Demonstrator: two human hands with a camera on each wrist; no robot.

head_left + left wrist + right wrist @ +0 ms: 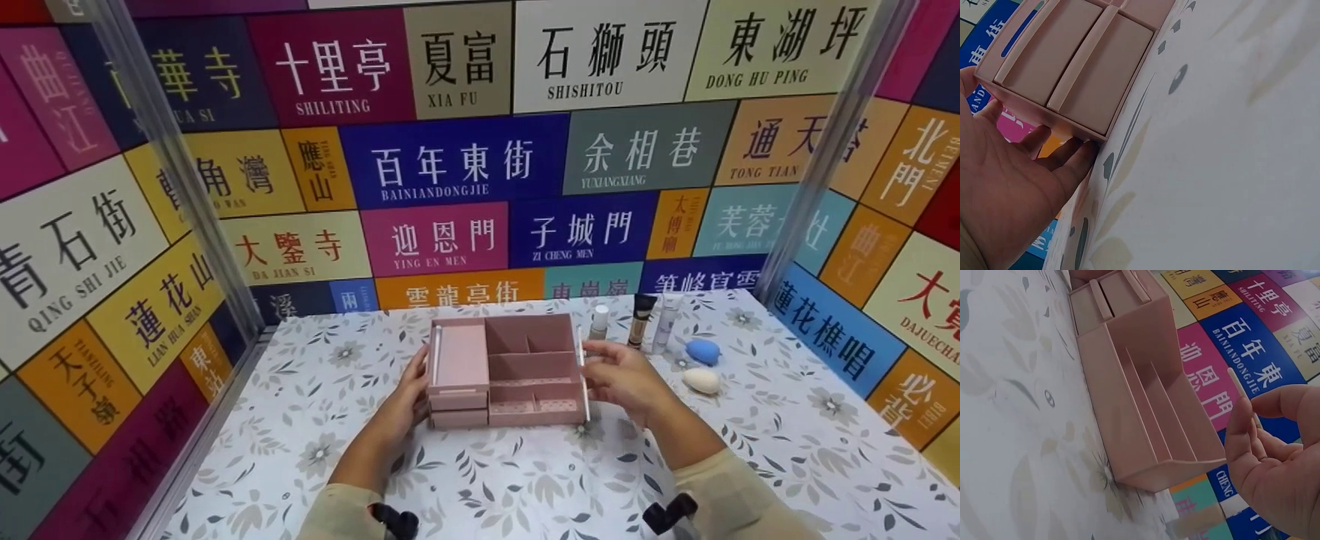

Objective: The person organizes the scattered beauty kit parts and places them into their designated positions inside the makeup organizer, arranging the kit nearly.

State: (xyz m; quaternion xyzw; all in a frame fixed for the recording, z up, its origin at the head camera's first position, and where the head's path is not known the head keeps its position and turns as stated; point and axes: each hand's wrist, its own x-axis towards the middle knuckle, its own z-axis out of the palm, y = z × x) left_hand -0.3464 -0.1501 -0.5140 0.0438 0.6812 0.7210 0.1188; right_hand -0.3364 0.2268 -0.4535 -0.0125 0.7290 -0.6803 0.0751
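Note:
A pink desktop organizer (459,352) stands on the table, with two drawers at its left front and several compartments on the right. My left hand (409,390) lies against its left side. In the left wrist view the fingertips touch that side wall, beside the drawer fronts (1100,67). My right hand (626,379) is at the organizer's right side. Between thumb and forefinger it pinches a thin white stick (1237,382), whose kind I cannot tell. Another slim pale stick (437,352) shows at the organizer's left top.
Behind my right hand stand a small white-capped bottle (599,322), a black-capped tube (640,322) and a pale tube (665,326). Farther right lie a blue makeup sponge (703,350) and a cream one (701,380). A leaf-patterned cloth (300,420) covers the table, with sign-printed walls around.

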